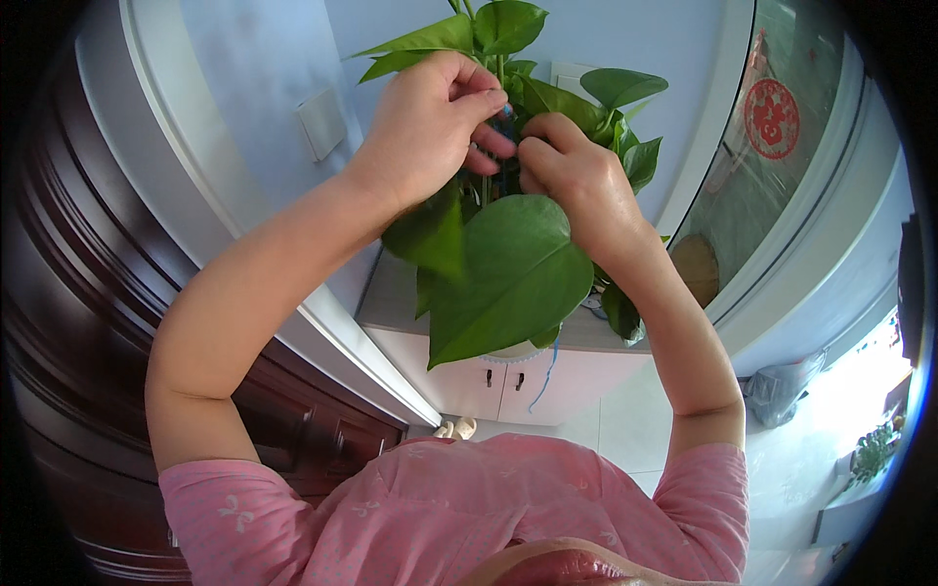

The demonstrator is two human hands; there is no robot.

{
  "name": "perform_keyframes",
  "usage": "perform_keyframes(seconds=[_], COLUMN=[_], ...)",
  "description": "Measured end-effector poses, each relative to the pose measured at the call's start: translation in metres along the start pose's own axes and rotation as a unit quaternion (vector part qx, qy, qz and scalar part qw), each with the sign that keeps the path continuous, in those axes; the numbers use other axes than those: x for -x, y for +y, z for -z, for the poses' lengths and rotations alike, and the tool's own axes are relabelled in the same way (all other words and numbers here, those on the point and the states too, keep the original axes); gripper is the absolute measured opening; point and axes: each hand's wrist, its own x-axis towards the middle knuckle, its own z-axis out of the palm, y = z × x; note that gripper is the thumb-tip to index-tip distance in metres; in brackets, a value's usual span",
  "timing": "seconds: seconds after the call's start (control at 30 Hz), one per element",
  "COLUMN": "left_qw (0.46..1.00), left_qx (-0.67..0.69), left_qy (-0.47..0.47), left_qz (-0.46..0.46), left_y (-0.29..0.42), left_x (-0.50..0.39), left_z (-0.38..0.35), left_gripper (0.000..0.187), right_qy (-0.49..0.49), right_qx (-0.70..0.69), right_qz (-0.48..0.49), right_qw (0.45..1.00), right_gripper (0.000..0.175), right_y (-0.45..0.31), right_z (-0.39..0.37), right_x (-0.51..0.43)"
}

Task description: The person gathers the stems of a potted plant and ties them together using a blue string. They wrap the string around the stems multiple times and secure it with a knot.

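Observation:
A potted plant with large heart-shaped green leaves (513,271) stands before me, its stems rising between my hands. My left hand (432,124) is at the stems, thumb and index finger pinched together at a small bit of blue string (507,110). The other fingers of that hand are loosely bent. On the opposite side of the stems, my right hand (579,176) has its fingers curled inward; what they hold is hidden. A loose end of blue string (546,377) hangs below, in front of the pale pot rim (516,355). Leaves cover most of the pot.
The plant stands on a cabinet (458,373) with white doors and a grey top. A dark wooden door (95,293) is at the left, near a wall switch (321,124). Glass with a red paper-cut (771,119) is at the right. A plastic bag (780,388) lies beyond my right arm.

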Motion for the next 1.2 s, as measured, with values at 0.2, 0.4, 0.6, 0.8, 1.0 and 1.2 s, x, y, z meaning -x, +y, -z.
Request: perform_keyframes(seconds=[0.2,0.4,0.6,0.8,1.0,1.2], left_qw=[0.997,0.999,0.996,0.992,0.988,0.988], left_qx=[0.003,0.005,0.026,-0.011,-0.027,-0.042], left_qy=[-0.043,0.004,-0.002,-0.053,-0.14,-0.137], left_qz=[-0.057,-0.051,-0.082,-0.117,-0.061,-0.051], left_y=[0.019,0.035,0.037,0.044,0.048,0.046], left_x=[-0.011,-0.016,-0.02,-0.023,-0.033,-0.044], left_z=[0.001,0.001,0.01,0.005,0.013,0.012], left_gripper=[0.017,0.005,0.005,0.003,0.012,0.012], right_qy=[0.079,0.106,0.111,0.096,0.087,0.069], right_qx=[0.017,0.029,0.014,0.048,0.084,0.103], right_qz=[0.001,-0.011,-0.03,-0.064,-0.099,-0.12], right_qw=[0.997,0.994,0.993,0.992,0.988,0.985], right_gripper=[0.016,0.012,0.011,0.018,0.017,0.014], right_y=[0.001,-0.001,-0.004,-0.005,-0.012,-0.011], right_z=[-0.011,-0.017,-0.021,-0.02,-0.026,-0.028], right_x=[-0.006,-0.007,-0.007,-0.01,-0.011,-0.01])
